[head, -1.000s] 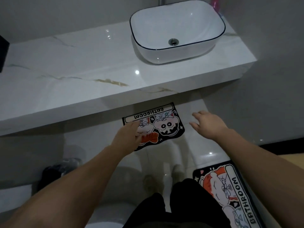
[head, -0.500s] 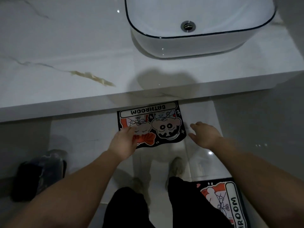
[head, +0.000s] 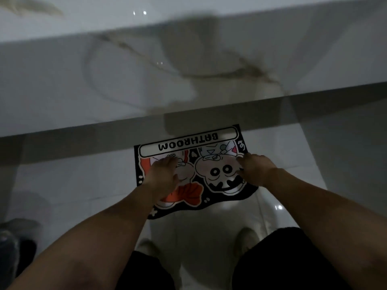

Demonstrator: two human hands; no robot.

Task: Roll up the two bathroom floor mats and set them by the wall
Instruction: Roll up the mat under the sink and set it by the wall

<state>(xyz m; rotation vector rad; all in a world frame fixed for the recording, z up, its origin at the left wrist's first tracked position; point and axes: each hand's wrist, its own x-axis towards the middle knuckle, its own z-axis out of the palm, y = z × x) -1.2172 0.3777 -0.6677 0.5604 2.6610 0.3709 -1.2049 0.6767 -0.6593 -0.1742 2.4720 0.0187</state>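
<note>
A black bathroom mat (head: 209,181) with cartoon figures and the word BATHROOM lies flat on the white floor, its far edge under the counter. My left hand (head: 165,174) rests over the mat's left half, fingers spread and pointing away from me. Over the mat's right half lies my right hand (head: 255,169), fingers curled downward near the right edge. Whether either hand grips the mat cannot be made out. The second mat is out of view.
A marble counter (head: 146,80) overhangs the floor just beyond the mat. Dark objects (head: 12,254) sit at the lower left on the floor. My knees in black shorts (head: 282,262) and my feet fill the bottom.
I have bent lower and closer, so the sink and the second mat left the view. Both hands moved forward from the mat's near edge onto its surface.
</note>
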